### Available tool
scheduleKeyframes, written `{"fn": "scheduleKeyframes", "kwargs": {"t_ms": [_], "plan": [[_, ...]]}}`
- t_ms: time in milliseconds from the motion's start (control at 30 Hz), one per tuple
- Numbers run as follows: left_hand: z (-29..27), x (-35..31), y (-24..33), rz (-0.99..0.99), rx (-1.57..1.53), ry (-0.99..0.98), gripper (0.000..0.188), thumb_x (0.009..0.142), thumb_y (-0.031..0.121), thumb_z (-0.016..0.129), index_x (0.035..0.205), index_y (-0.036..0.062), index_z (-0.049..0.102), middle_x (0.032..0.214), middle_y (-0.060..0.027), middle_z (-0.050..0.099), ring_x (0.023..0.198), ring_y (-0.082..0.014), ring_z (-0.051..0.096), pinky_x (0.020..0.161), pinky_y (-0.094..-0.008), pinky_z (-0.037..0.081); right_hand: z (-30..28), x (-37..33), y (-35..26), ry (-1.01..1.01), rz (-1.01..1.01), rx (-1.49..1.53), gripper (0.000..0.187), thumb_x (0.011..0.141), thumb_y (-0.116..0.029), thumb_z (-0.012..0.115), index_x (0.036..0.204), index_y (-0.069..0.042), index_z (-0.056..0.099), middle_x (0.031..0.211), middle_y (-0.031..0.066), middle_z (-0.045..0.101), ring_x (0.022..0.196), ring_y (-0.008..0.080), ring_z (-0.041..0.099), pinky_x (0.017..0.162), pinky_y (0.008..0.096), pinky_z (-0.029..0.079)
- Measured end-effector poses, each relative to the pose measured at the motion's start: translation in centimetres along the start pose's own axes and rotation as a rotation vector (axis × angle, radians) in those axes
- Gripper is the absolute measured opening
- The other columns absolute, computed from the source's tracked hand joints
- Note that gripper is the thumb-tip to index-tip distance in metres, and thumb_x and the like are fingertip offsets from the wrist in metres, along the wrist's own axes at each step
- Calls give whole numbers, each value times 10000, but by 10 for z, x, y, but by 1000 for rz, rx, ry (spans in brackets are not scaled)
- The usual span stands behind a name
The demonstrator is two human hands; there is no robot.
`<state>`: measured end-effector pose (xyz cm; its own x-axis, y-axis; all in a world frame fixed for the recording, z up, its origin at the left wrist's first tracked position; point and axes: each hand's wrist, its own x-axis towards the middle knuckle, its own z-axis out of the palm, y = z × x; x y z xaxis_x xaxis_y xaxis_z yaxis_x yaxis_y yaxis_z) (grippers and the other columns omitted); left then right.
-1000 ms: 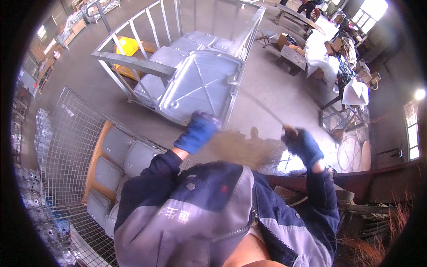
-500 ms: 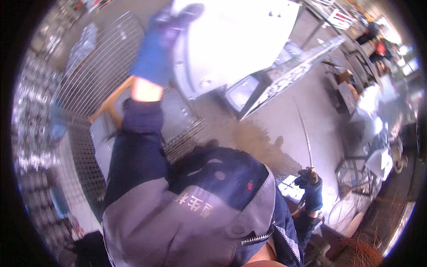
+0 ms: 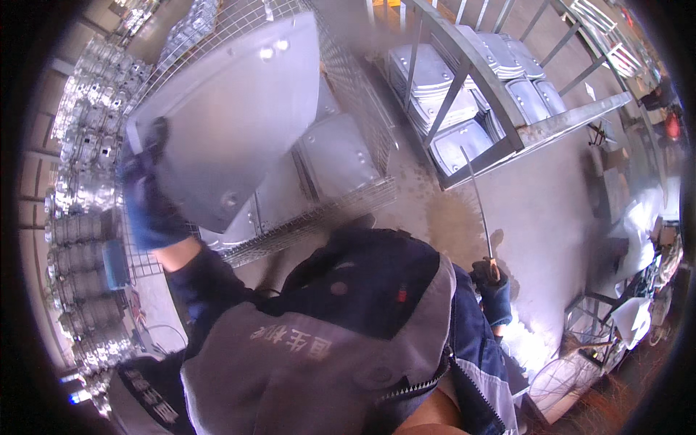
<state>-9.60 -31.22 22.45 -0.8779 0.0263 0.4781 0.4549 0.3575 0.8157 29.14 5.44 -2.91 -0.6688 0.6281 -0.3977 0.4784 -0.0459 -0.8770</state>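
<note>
Rightward from the left hand [image 3: 151,199], a panel [image 3: 232,119] overhangs a basket [image 3: 335,206]. Beyond the right hand [image 3: 494,296] stands a cart [image 3: 573,119].

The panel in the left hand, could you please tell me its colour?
The panel is grey, showing best in the head view.

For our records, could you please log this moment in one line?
left hand: grips grey panel, over wire-mesh basket | right hand: holds brown-handled rod

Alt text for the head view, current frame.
Gloved left hand holds a flat grey panel by its edge over a wire mesh basket of similar panels. The right hand grips a long thin rod tool; a metal-railed cart of stacked panels stands beyond.
</note>
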Motion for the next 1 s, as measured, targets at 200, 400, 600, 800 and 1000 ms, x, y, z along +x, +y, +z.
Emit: {"fn": "scheduleKeyframes", "kwargs": {"t_ms": [200, 400, 600, 800, 1000], "plan": [[128, 61, -175, -530, -265, -145, 477, 821, 337, 712, 1138, -7, 622, 1049, -88, 642, 951, -204, 574, 866, -329, 442, 32, -27, -13, 122, 57, -191, 150, 890, -118, 613, 981, -8, 657, 876, 68, 685, 771, 151, 624, 687, 302, 505], [201, 23, -350, -871, -442, -78, 592, 868, 404, 644, 1311, 32, 516, 1228, -119, 580, 1075, -247, 552, 905, -364, 438, 64, -54, -23, 214, 213, -198, 187, 920, -167, 598, 980, 1, 654, 810, 58, 679, 731, 121, 593, 656, 283, 486], [189, -121, -457, -622, 180, -694, 540, 949, 314, 496, 1425, 94, 368, 1431, -132, 436, 1304, -308, 419, 1001, -462, 400, 92, -71, -37, 260, 343, 53, 321, 978, -290, 526, 1043, 0, 649, 901, 79, 695, 814, 142, 636, 721, 293, 517], [223, -202, -473, 198, 1139, -1528, 469, 995, 243, 345, 1441, 96, 340, 1455, -150, 406, 1320, -306, 405, 1090, -537, 284, 114, -75, -47, 374, 279, 26, 299, 972, -236, 533, 1096, 20, 627, 963, 95, 695, 864, 157, 653, 765, 306, 531], [214, -201, -450, 541, 1021, -1573, 424, 959, 283, 382, 1309, 66, 483, 1313, -182, 523, 1201, -344, 506, 1025, -475, 375, 119, -97, -49, 431, 239, 54, 238, 908, -106, 607, 1111, 17, 626, 986, 79, 695, 886, 139, 648, 776, 285, 530]]}}
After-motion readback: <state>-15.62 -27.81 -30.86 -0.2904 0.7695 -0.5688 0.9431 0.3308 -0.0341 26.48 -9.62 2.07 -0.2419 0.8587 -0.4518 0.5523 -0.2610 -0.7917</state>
